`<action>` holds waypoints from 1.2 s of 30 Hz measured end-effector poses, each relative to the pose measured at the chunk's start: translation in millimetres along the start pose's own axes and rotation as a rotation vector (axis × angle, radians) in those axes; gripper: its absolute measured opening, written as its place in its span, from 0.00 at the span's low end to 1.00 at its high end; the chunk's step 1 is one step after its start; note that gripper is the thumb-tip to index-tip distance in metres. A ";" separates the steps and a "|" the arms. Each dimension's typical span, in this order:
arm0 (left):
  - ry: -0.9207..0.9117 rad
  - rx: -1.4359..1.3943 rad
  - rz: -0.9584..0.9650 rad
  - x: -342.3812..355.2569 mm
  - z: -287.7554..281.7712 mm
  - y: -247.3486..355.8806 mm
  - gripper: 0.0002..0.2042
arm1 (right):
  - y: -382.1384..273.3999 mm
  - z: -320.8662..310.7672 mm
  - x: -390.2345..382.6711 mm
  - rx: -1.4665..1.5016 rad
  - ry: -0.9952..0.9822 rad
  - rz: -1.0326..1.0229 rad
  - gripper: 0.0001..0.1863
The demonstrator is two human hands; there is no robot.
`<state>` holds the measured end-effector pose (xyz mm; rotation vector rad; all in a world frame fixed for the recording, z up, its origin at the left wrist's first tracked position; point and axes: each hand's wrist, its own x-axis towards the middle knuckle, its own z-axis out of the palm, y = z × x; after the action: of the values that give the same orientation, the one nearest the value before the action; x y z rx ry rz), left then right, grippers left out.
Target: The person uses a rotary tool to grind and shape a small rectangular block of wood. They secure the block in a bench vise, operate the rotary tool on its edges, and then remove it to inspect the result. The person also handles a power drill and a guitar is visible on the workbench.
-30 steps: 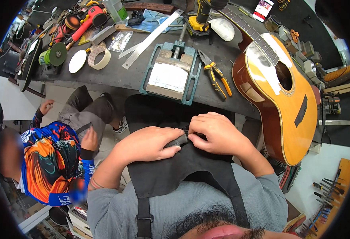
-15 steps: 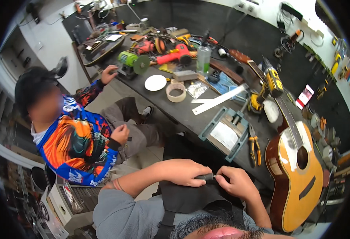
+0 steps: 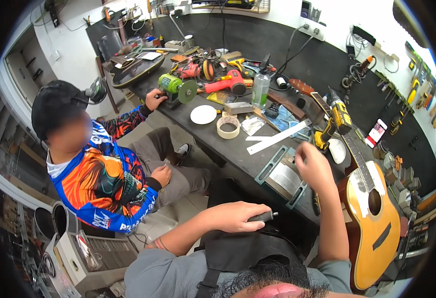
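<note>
My left hand (image 3: 233, 217) is closed round a dark grey cylindrical handpiece (image 3: 262, 217) with a short metal tip pointing right, held low above my black apron (image 3: 252, 248). Raised over the bench, my right hand (image 3: 315, 165) has its fingers curled together, and whatever they may hold is too small or hidden to make out. Just left of it lies a teal machine vise (image 3: 266, 175) with a pale flat piece (image 3: 284, 178) between its sides. My right forearm hides most of the pliers beside the vise.
A person (image 3: 103, 169) sits at the left, one hand on a green bench grinder (image 3: 170, 84). The dark bench holds a masking tape roll (image 3: 228, 133), a steel ruler (image 3: 277, 138), a spray bottle (image 3: 261, 87) and a yellow drill (image 3: 339, 114). An acoustic guitar (image 3: 382, 233) leans at the right.
My right hand has left the handpiece's tip and risen forward to beside the vise. The left hand keeps its hold. The seated person's hand now touches the grinder. The view has shifted.
</note>
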<state>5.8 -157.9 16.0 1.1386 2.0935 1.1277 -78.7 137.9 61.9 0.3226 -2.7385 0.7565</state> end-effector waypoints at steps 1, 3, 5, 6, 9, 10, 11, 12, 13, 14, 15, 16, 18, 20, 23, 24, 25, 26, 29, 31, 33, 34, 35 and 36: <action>0.018 -0.012 0.019 2.1 0.2 1.9 0.29 | 11.9 8.3 22.5 -0.110 0.002 0.004 0.10; 0.059 -0.016 0.065 3.7 -1.7 1.5 0.27 | 29.7 22.3 61.8 -0.222 -0.040 0.073 0.13; 0.156 -0.009 0.164 1.7 2.4 -11.3 0.27 | 39.0 26.0 82.3 -0.287 -0.064 0.114 0.16; 0.199 -0.019 0.169 -2.2 3.1 -15.2 0.27 | 34.0 24.7 79.2 -0.338 0.023 0.045 0.17; 0.234 -0.072 0.116 -17.4 1.7 -20.6 0.27 | 9.1 16.8 53.2 -0.338 0.183 -0.125 0.24; 0.229 -0.123 0.046 -23.9 0.2 -21.8 0.27 | -11.2 8.9 38.0 -0.225 0.164 -0.161 0.27; 0.253 -0.173 -0.005 -30.8 -0.6 -20.7 0.27 | -31.5 1.0 16.2 0.002 0.066 -0.166 0.23; 0.268 -0.218 -0.053 -38.5 -1.8 -17.6 0.27 | -50.8 -8.1 -3.2 0.286 -0.167 -0.155 0.18; 0.265 -0.261 -0.070 -39.8 -4.3 -15.3 0.27 | -75.8 -22.8 -30.7 0.346 -0.326 -0.189 0.14; 0.259 -0.262 -0.002 -33.1 -4.2 -18.9 0.27 | -76.6 -26.8 -47.9 0.448 -0.561 -0.246 0.13; 0.274 -0.240 0.073 -29.1 -1.8 -22.8 0.27 | -79.3 -28.2 -60.6 0.481 -0.586 -0.404 0.11; 0.244 -0.249 0.071 -27.9 -2.3 -22.0 0.27 | -83.2 -30.1 -75.2 0.441 -0.515 -0.396 0.11; 0.214 -0.255 0.020 -25.4 -3.4 -17.2 0.28 | -72.7 -26.4 -92.4 0.440 -0.448 -0.362 0.10; 0.177 -0.317 -0.014 -11.7 -6.5 -25.1 0.28 | -63.3 -24.7 -96.4 0.496 -0.455 -0.255 0.10; 0.101 -0.306 -0.011 2.9 -12.4 -4.2 0.27 | -56.1 -30.2 -106.7 0.488 -0.429 -0.184 0.09; 0.081 -0.295 0.001 5.3 -12.6 -3.2 0.27 | -52.7 -29.5 -109.0 0.466 -0.371 -0.267 0.09; 0.057 -0.292 0.019 7.4 -11.2 -6.3 0.27 | -52.9 -33.2 -113.0 0.446 -0.372 -0.252 0.09; 0.032 -0.289 0.036 11.4 -10.2 -6.4 0.27 | -53.3 -38.4 -116.0 0.427 -0.373 -0.237 0.09; -0.029 -0.270 0.009 16.5 -9.2 17.5 0.25 | -47.1 -31.1 -129.4 0.275 -0.287 -0.263 0.10; -0.041 -0.244 0.037 15.0 -4.9 33.1 0.23 | -42.7 -19.1 -138.5 0.105 -0.263 -0.249 0.12; -0.051 -0.258 0.060 15.8 -0.3 40.9 0.22 | -44.7 -18.8 -147.2 0.224 -0.277 -0.136 0.23; -0.057 -0.291 0.061 16.9 3.5 40.1 0.22 | -47.8 -29.5 -149.2 0.304 -0.349 -0.044 0.26; -0.067 -0.327 0.067 19.2 7.2 38.8 0.22 | -50.3 -36.5 -155.7 0.384 -0.417 0.050 0.28; -0.125 -0.297 0.075 24.9 7.3 33.5 0.22 | -49.2 -34.1 -167.4 0.344 -0.264 0.013 0.32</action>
<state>12.7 -123.4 39.5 1.1188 1.7333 1.3151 99.1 137.8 58.4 0.5100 -2.8424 1.2754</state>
